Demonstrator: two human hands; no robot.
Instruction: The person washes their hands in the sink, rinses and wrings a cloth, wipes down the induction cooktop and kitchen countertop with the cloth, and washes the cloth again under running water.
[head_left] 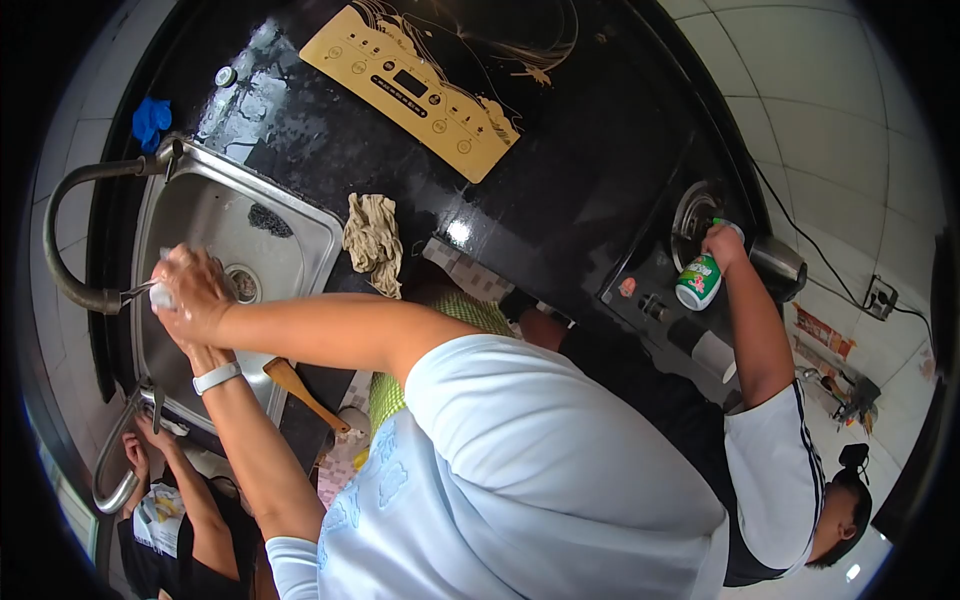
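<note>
Both of my hands are together over the metal sink (317, 240), beneath the tip of the curved faucet (80, 180). My right hand (203, 292) lies on top, its fingers curled round my left hand (186, 332). The left fingers are mostly hidden; a pale band (217, 377) circles that wrist. Something white (161, 295), foam or a small object, shows at the hands. Beside them are the drain (243, 284) and a dark scouring pad (269, 221) in the sink.
A crumpled cloth (372, 240), a wooden spatula (305, 395) and a blue cloth (151, 122) lie around the sink. A gold control panel (412, 92) is on the counter. One co-worker's hand (724, 245) holds a green bottle (699, 282); another person (190, 520) stands at lower left.
</note>
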